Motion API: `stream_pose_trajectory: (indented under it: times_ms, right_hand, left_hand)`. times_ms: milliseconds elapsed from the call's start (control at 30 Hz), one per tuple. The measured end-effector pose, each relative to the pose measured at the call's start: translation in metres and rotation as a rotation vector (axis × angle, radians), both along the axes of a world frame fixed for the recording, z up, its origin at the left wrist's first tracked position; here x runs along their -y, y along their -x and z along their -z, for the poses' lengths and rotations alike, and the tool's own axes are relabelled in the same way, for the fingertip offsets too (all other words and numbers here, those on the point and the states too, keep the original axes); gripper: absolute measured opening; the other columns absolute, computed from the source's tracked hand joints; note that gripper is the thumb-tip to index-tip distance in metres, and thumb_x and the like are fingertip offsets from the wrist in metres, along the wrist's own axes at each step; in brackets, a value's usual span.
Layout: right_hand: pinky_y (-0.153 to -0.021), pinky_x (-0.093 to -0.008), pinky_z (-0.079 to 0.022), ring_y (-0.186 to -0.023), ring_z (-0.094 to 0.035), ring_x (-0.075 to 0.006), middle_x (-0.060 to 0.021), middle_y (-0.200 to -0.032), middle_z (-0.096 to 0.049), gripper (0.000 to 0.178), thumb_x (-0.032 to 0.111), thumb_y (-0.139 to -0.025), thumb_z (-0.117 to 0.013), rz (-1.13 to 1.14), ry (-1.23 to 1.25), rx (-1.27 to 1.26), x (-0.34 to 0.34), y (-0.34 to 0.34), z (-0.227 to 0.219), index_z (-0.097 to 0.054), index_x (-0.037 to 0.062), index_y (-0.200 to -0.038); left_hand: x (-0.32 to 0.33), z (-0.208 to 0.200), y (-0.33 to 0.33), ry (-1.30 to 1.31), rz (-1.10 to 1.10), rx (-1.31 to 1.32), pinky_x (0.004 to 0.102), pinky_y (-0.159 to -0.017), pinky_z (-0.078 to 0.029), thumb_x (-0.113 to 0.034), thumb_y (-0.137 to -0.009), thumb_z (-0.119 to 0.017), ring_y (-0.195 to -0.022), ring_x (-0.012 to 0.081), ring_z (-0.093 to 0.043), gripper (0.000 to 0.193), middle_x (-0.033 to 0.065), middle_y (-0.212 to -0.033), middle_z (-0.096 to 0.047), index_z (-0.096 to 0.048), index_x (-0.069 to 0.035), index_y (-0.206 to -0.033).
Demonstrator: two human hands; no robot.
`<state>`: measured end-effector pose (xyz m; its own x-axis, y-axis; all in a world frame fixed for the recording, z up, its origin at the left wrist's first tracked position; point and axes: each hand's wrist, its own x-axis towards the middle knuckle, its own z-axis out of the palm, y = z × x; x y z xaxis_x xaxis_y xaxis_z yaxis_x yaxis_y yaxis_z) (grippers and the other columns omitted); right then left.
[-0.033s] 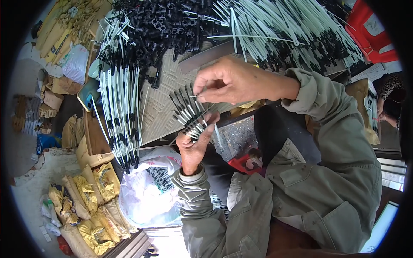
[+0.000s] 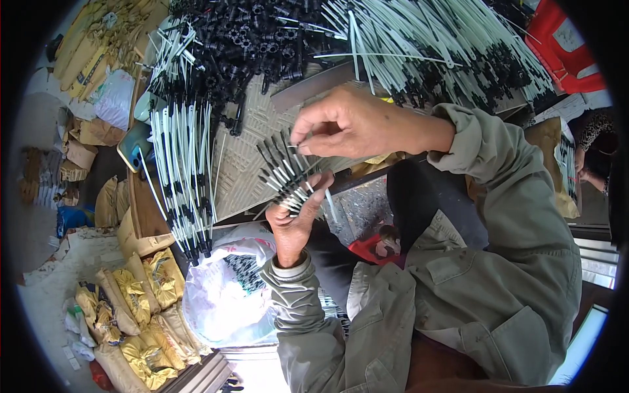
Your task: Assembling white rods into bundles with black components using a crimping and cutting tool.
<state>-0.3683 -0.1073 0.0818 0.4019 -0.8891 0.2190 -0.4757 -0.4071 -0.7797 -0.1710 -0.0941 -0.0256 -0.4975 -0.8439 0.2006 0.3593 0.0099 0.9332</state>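
A fanned bundle of thin black-and-white plastic sticks (image 2: 283, 177) is gripped in my left hand (image 2: 291, 230), its black tips spread up and away from me. Over the bundle's upper right edge is my right hand (image 2: 357, 123), thumb and fingers pinched together. A small pale bit shows at those fingertips, too small to name. Just beyond my right hand, a flat grey metal strip (image 2: 311, 86) lies on the patterned board (image 2: 246, 157). To the left, a long stack of similar white sticks with black ends (image 2: 183, 157) rests at the table's edge.
Black plastic fittings (image 2: 246, 39) are heaped at the back, beside a large pile of white sticks (image 2: 419, 39). A plastic-lined bag (image 2: 223, 295) stands below the table's left edge, near wrapped bundles (image 2: 134, 288). A red stool (image 2: 570, 49) and another person's arm (image 2: 590, 180) are at right.
My right hand has shifted very slightly to the left, still pinched at the bundle. My left hand keeps its hold on the sticks.
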Motion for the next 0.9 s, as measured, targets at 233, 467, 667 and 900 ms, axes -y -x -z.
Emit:
stream_pose_trajectory:
  times_ms: [233,467,667,900]
  right_hand:
    - [-0.055,-0.0227,-0.043,-0.063,-0.057,-0.0083,-0.0079,-0.074,-0.064,0.015,0.008,-0.080,-0.062,-0.022,0.088,0.119,0.005,0.005,0.017,-0.064,-0.0014,-0.091]
    - [-0.053,-0.0257,-0.043,-0.059,-0.057,-0.0123,-0.0085,-0.071,-0.062,0.010,0.005,-0.077,-0.060,-0.131,0.185,0.072,0.009,0.001,0.008,-0.063,-0.0016,-0.085]
    - [-0.051,-0.0289,-0.041,-0.057,-0.055,-0.0188,-0.0084,-0.067,-0.058,0.007,0.004,-0.076,-0.059,-0.132,0.182,0.125,0.008,-0.003,0.021,-0.058,-0.0020,-0.077]
    - [-0.051,-0.0328,-0.040,-0.056,-0.054,-0.0222,-0.0093,-0.065,-0.056,0.007,0.006,-0.075,-0.059,-0.143,0.201,0.086,0.009,-0.013,0.014,-0.056,-0.0003,-0.078]
  left_hand:
    - [0.003,-0.001,0.004,-0.073,0.029,-0.074,0.0405,-0.087,-0.047,0.005,-0.078,-0.060,-0.094,0.0309,-0.060,0.018,0.0226,-0.095,-0.062,-0.058,0.010,-0.096]
    - [0.004,-0.002,-0.009,-0.089,-0.022,0.100,0.0315,-0.077,-0.049,0.003,-0.075,-0.065,-0.087,0.0238,-0.062,0.022,0.0202,-0.092,-0.064,-0.060,0.008,-0.096]
    - [0.009,0.010,-0.011,0.006,-0.009,0.185,0.0246,-0.073,-0.048,0.000,-0.070,-0.070,-0.078,0.0156,-0.061,0.024,0.0140,-0.087,-0.066,-0.064,0.006,-0.092]
    - [0.007,0.003,-0.012,0.108,-0.044,0.170,0.0245,-0.074,-0.048,0.000,-0.069,-0.072,-0.079,0.0151,-0.062,0.026,0.0140,-0.085,-0.066,-0.064,0.007,-0.092]
